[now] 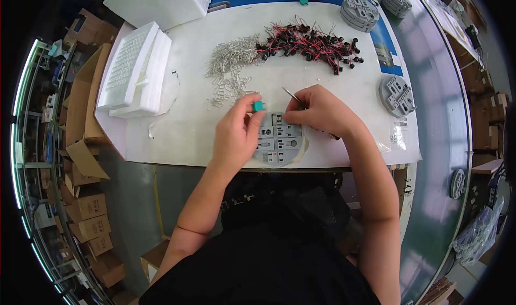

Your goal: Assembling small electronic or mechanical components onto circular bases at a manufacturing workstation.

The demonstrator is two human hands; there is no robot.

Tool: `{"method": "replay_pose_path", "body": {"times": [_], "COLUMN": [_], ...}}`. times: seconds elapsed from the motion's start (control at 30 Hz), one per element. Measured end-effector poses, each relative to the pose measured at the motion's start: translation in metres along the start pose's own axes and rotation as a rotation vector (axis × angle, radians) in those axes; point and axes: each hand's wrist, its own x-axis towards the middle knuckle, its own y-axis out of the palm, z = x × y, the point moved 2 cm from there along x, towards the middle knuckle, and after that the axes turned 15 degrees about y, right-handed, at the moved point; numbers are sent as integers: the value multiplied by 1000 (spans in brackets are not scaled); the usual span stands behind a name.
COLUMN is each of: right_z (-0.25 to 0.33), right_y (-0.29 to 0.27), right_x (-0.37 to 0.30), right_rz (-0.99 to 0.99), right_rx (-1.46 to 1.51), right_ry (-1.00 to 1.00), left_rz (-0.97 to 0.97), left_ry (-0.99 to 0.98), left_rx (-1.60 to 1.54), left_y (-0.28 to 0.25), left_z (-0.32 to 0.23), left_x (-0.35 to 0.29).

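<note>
My left hand pinches a small green block between thumb and forefinger, above the upper left rim of a round grey fixture. The fixture lies flat near the table's front edge, with several rectangular slots and fitted pieces on its face. My right hand is closed around a thin pointed metal tool, whose tip sticks out toward the upper left; its exact kind is unclear. The right fingertips are over the fixture's upper right side, and whether they touch it is hidden.
Beyond my hands lie a heap of bent silvery wire clips and a pile of black parts with red wires. White foam trays stand at left. More round grey fixtures sit at right. Another green block lies at the back.
</note>
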Motion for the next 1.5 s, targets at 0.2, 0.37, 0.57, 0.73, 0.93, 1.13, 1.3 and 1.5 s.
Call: {"method": "replay_pose_path", "body": {"times": [0.2,0.37,0.57,0.73,0.93,1.13,1.3,1.5], "right_z": [10,7,6,2,2,-12,-25,-37], "right_y": [5,7,0,-3,-2,-23,-96,-87], "right_x": [3,6,5,5,6,1,12,-2], "right_rz": [22,56,152,166,136,-252,-791,-834], "right_rx": [-105,-58,20,146,159,57,-298,-419], "right_ry": [57,47,143,116,96,-136,-188,-174], "left_rz": [-34,-14,-25,170,332,309,141,67], "left_ry": [51,49,15,314,252,283,313,359], "left_rx": [11,-15,-84,104,332,276,154,119], "left_y": [14,12,5,-2,5,8,22,32], "left_z": [5,5,5,-15,-39,-31,-14,-8], "left_x": [-6,-3,-2,14,21,18,-2,-2]}}
